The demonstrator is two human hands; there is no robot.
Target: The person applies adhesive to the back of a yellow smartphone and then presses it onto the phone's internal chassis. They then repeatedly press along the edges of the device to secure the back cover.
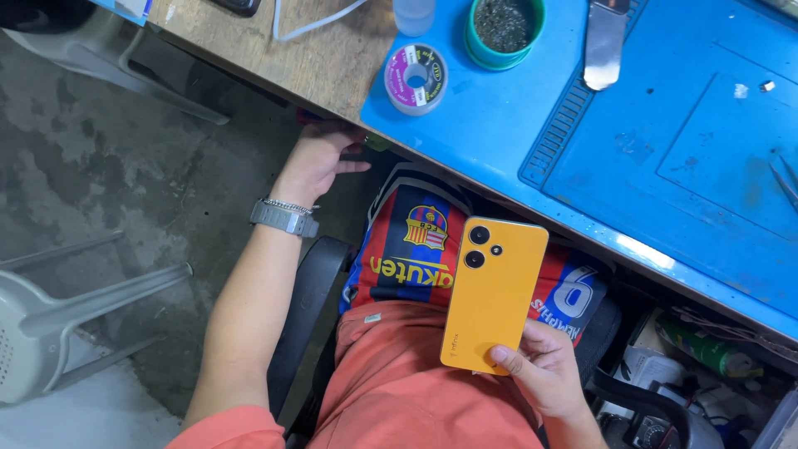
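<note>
Phone out, left hand rummaging under the bench

Yellow phone [494, 293] sits back-up over the lap, right hand [544, 370] gripping its bottom edge. Left hand [314, 163] reaches under the table [316, 58]; fingers hidden, can't tell. Looks like fetching something first.

A blue work mat [515, 125] covers the right part of the wooden table [316, 58], reaching its near edge. At the mat's left corner lies a small spool of wire [416, 79] with a purple label. Just beside it, towards the far edge, stands a round green tub [504, 32] of dark granules. A flat metal tool [604, 46] rests on the mat's ribbed strip. A white cable [312, 25] crosses the bare wood. Grey plastic chairs [58, 320] stand on the concrete floor [108, 166].
</note>
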